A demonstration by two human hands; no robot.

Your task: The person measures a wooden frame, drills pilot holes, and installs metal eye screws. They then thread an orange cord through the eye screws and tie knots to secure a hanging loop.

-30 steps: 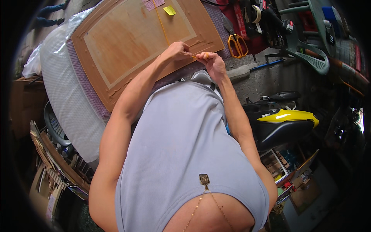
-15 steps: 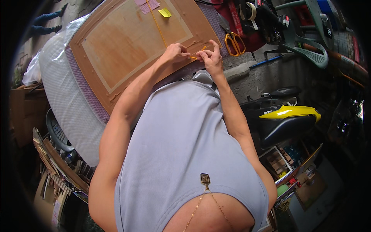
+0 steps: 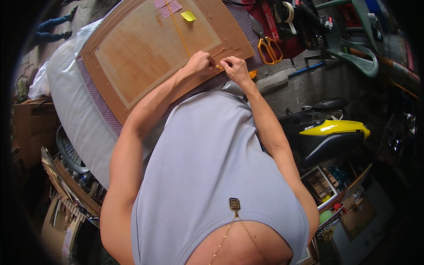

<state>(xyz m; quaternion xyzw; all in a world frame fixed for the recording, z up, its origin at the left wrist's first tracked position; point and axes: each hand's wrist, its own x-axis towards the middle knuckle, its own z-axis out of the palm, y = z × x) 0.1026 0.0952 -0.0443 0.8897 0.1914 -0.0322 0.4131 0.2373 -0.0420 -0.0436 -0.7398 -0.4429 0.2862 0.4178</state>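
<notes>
- Pinching a thin yellow-orange cord [image 3: 179, 30] near the upper middle of the frame, the left hand [image 3: 201, 63] has its grip bent inward, fingertips gathered on the strand.
- The right hand [image 3: 236, 69] meets it just to the right, thumb and forefinger pressed together on the same short stretch; the exact contact is too small to make out.
- Beside the right wrist a small orange piece [image 3: 252, 74] shows, perhaps the cord's loose end; I cannot tell.
- Beyond the fingers, the cord runs up over a flat brown panel with a taped border [image 3: 150, 53], passing pink paper notes [image 3: 170, 8] and a yellow sticky note [image 3: 188, 16].
- The cord could slacken or slip sideways if either pinch loosens, since both hold only a little of it; a sharp pull might drag the panel over the purple bubble wrap [image 3: 242, 20] beneath.
- Upper right of the frame, the orange-handled scissors [image 3: 263, 40] lie near the panel's edge; a sweeping right elbow or snagged cord could knock them.
- Farther out, middle right, stands a yellow-and-black scooter [image 3: 333, 128].
</notes>
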